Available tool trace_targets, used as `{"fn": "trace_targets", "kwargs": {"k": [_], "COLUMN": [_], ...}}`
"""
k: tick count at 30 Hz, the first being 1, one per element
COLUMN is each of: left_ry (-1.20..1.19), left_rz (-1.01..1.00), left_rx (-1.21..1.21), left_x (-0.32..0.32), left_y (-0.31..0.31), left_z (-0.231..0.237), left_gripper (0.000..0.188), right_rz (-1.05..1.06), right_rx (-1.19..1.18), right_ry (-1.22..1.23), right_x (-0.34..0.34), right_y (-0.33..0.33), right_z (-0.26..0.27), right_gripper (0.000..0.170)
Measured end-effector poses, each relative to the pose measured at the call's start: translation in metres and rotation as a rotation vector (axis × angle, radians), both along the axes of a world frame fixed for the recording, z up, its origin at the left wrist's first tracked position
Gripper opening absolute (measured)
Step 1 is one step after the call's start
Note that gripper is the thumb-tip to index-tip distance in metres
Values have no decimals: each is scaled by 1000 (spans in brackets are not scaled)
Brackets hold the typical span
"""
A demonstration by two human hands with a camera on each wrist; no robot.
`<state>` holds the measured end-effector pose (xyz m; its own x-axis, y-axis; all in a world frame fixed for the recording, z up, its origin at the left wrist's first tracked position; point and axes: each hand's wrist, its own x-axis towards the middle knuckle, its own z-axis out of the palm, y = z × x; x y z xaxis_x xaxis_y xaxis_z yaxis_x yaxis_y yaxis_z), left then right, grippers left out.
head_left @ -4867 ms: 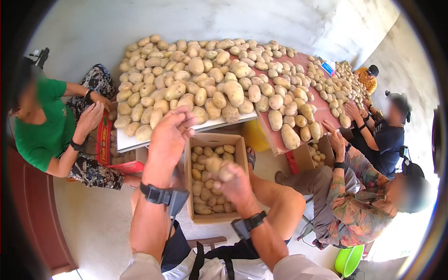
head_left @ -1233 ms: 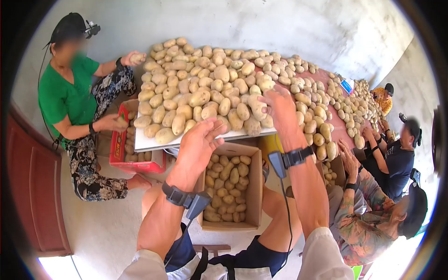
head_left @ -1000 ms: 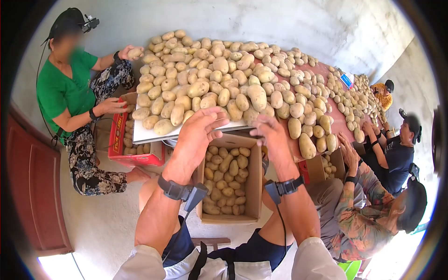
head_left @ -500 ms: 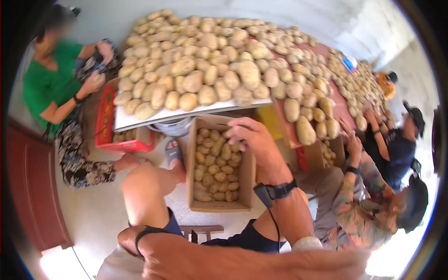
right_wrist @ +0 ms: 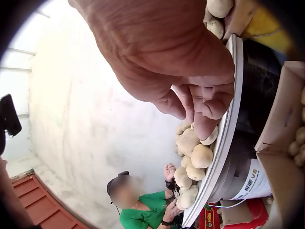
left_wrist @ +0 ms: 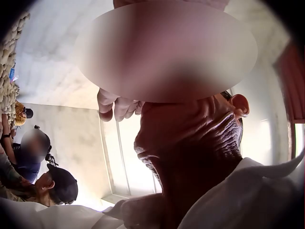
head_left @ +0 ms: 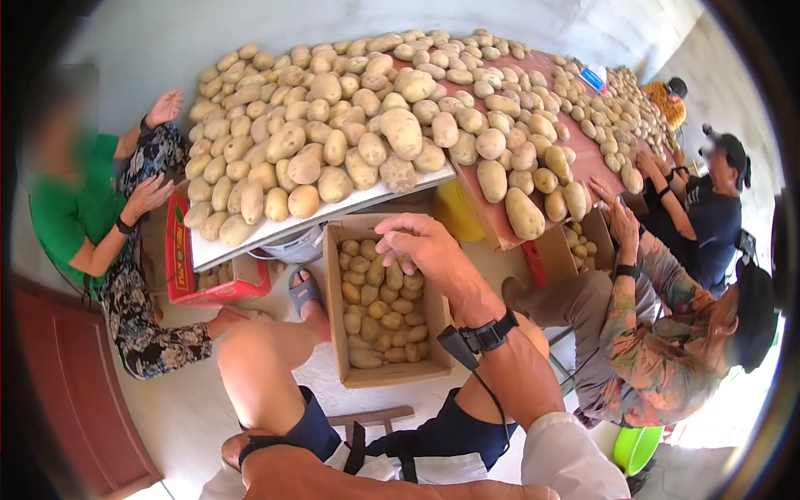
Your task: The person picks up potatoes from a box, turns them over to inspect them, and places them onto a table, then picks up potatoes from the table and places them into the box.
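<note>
Above the open carton [head_left: 333, 333] of potatoes [head_left: 377, 309] hovers my right hand [head_left: 429, 254], its fingers loosely bent and empty. In the right wrist view, the right hand [right_wrist: 167, 52] appears in front of the potatoes [right_wrist: 202, 156] at the table's edge. My left forearm [head_left: 350, 477] crosses the bottom of the head view. The left wrist view has several bent fingers of my left hand [left_wrist: 116, 105] beside a blurred face, with nothing visible in them; the rest of that hand is blurred over.
Potatoes [head_left: 325, 87] are heaped on the white-edged table [head_left: 333, 212] and the red board [head_left: 492, 225]. At left sits a person in green [head_left: 96, 200] beside a red carton [head_left: 179, 250]. Several people are at right. A green basin [head_left: 637, 446] stands lower right.
My left hand has left the space above the carton and moved back towards my body. My right hand has come from the potato pile to above the carton, and the view has shifted.
</note>
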<state>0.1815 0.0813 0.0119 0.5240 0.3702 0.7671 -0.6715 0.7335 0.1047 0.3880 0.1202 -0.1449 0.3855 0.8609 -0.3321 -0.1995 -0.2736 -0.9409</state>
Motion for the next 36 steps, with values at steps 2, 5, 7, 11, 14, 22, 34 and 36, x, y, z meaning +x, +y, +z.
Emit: {"fn": "trace_targets", "kwargs": {"k": [2,5,7,11,14,22,34,36], "left_ry": [-55,174,289,773,278,836,705,520], "left_rz": [133,178,178,265,523,873,995,941], "left_rx": [145,418,392,230,791,884,587,925], "left_x": [9,-3,-2,-1,31,-1,0,-1], "left_y": [2,27,26,23,79,-18,-14,25], "left_z": [-7,4,14,27,3,40,11,10], "left_gripper": [115,80,72,42,33,13,20,16], "right_rz": [-10,2,1,7,52,71,36,27], "right_rx": [-11,-16,-6,45,42,50,-1,17], "right_ry": [4,19,35,14,-13,-34,-8,-15], "right_x": [-1,-1,0,-1,1,1,5,7], "right_y": [0,0,-2,0,-1,-11,0,0], "right_z": [3,2,0,-6,-5,2,-11,-5], "right_gripper": [24,24,24,26,28,25,27,27]}}
